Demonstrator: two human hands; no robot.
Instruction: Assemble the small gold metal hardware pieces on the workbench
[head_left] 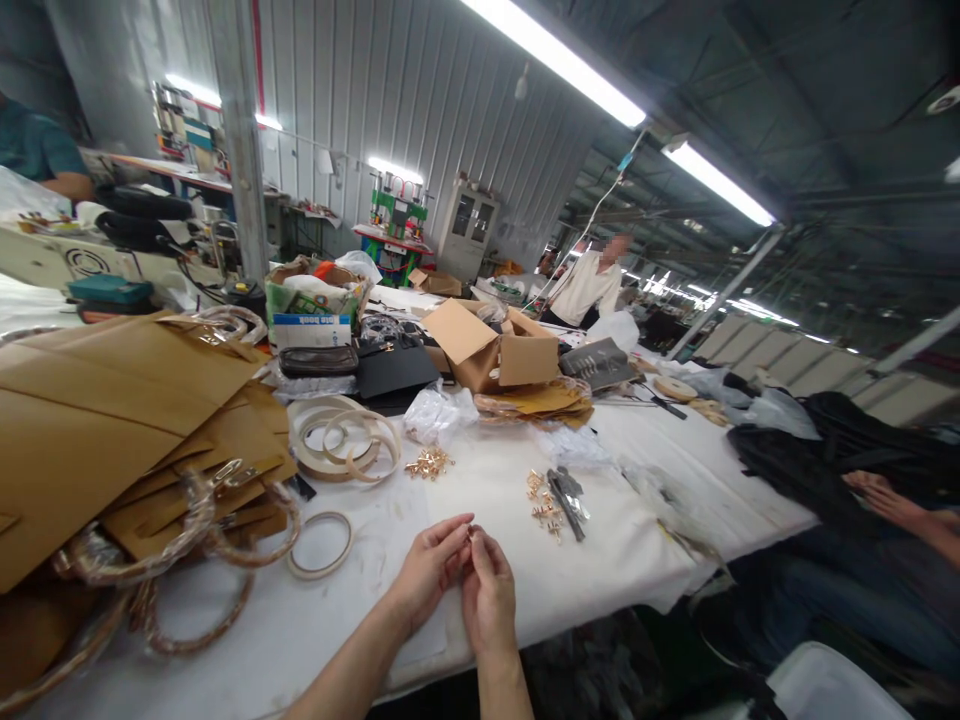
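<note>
My left hand point(430, 572) and my right hand point(489, 592) meet above the front part of the white table point(390, 560). Fingertips of both are pinched together around something tiny and dark that I cannot make out. Beyond them lies a small heap of gold-coloured metal fittings point(430, 462). A second scatter of gold fittings point(541, 500) is to the right, beside a dark grey strip-shaped tool point(566, 505). To the left of my hands, a roll of tape point(321, 572) lies flat.
Tan bag pieces point(112, 400) with plastic-wrapped ring handles point(199, 640) pile up at left. Several tape rolls point(337, 470), clear plastic point(441, 412) and an open cardboard box point(529, 358) stand farther back. Another person's hands point(885, 497) are at right, near black material point(847, 430).
</note>
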